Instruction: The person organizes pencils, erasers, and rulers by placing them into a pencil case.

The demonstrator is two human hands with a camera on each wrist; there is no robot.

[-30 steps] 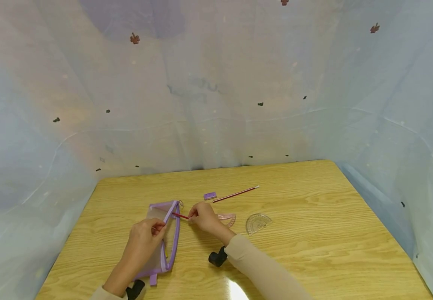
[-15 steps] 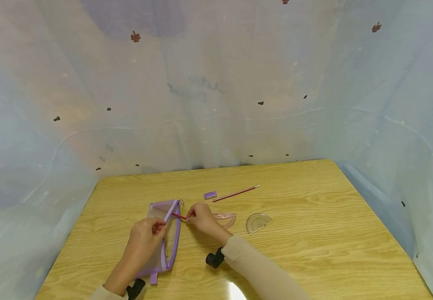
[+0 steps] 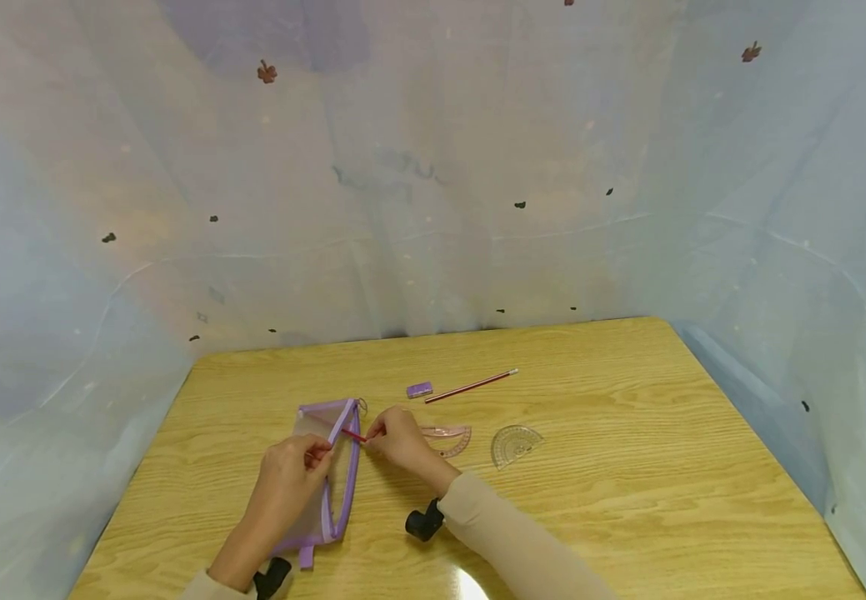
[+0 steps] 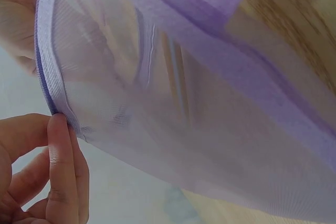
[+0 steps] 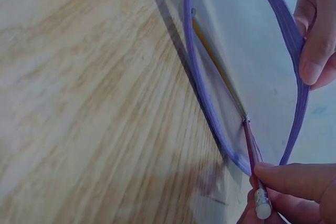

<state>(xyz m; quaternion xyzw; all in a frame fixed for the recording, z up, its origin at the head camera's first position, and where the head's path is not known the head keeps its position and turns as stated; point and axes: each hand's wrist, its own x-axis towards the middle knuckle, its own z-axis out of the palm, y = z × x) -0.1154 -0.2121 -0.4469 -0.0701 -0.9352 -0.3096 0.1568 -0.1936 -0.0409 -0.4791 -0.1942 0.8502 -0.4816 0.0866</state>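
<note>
A see-through mesh pencil case [image 3: 305, 527] with purple edging lies on the left part of the table, its zip side spread apart. My left hand [image 3: 287, 475] pinches the upper edge of that opening between thumb and fingers. At the case's far end, my right hand [image 3: 402, 440] pinches a red pencil [image 5: 253, 150] near its white eraser end. The pencil's other end is inside the opening. Within the case, a yellow pencil-like stick [image 5: 215, 56] shows in the right wrist view.
Beyond the right hand lie a purple eraser [image 3: 419, 389] and another red pencil [image 3: 470, 387]. A pink protractor [image 3: 453, 440] is partly behind the right hand; a clear protractor [image 3: 515, 446] lies farther right. Patterned cloth [image 3: 433, 167] hangs behind the wooden table [image 3: 665, 467].
My right hand has moved slightly left toward the case, and less of the red pencil shows outside the opening. The left hand holds the edge in the same place.
</note>
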